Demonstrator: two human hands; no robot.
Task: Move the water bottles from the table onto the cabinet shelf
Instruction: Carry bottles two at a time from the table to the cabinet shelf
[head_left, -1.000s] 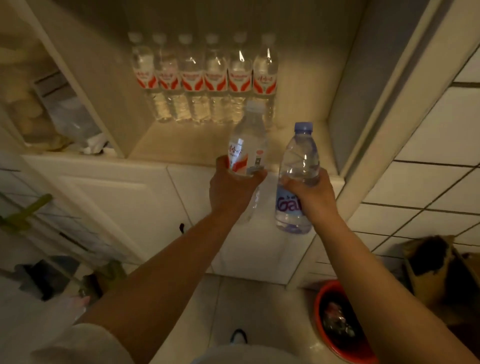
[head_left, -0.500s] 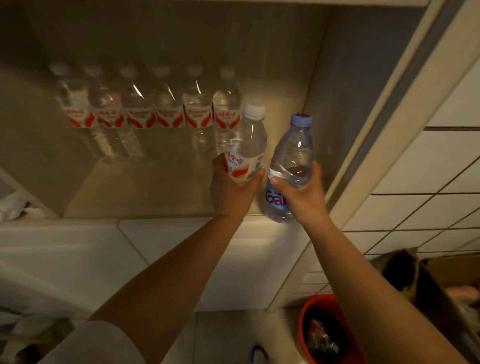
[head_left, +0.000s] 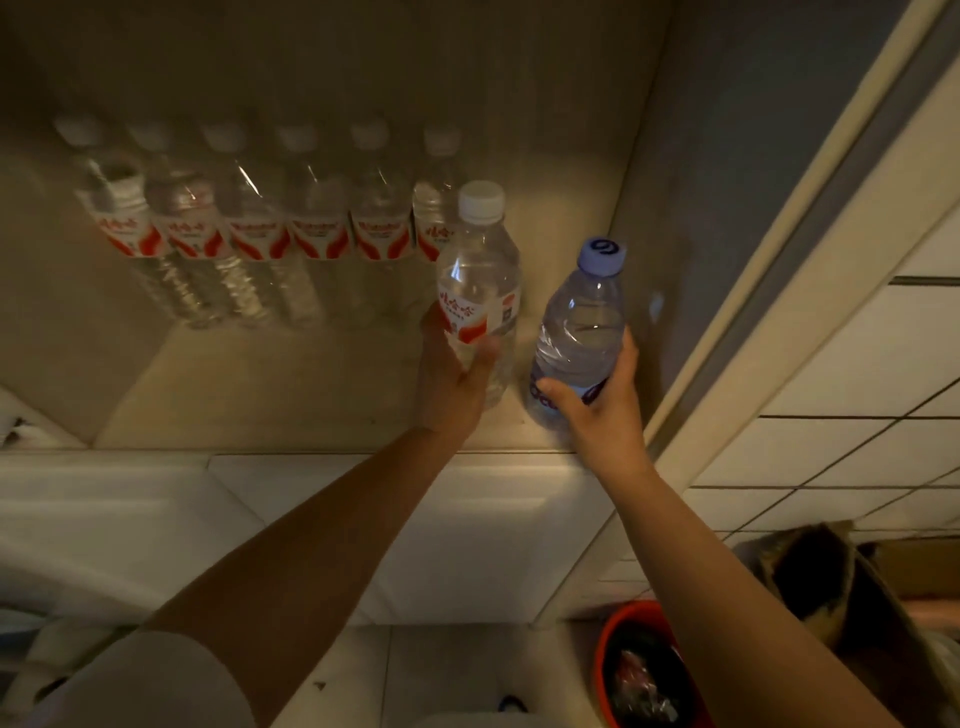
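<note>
The cabinet shelf (head_left: 291, 400) spans the upper half of the head view, a pale recessed surface bounded on the right by a grey side panel (head_left: 727, 218) and, below its front edge, by white cabinet doors (head_left: 467, 519). To the right of the cabinet lies a white tiled wall (head_left: 857, 374). At lower right, a brown cardboard box (head_left: 831, 587) stands beside a red bucket (head_left: 644, 670) on the floor. At the back of the shelf, a row of six bottles (head_left: 260, 239) with white caps and red-and-white labels stands upright, side by side. In front of the right end of that row, the red-label bottle (head_left: 480, 291), white-capped and clear, is gripped around its lower body by the left hand (head_left: 454, 379), fingers and thumb curled round it; its base is over the shelf near the front edge, but contact with the shelf cannot be confirmed. Just beside it on the right, near the side panel, the blue-cap bottle (head_left: 582, 332) tilts slightly and is gripped around its lower, purple-lettered label by the right hand (head_left: 597, 410), thumb on the near side and fingers wrapped behind. The two held bottles are close together but apart.
</note>
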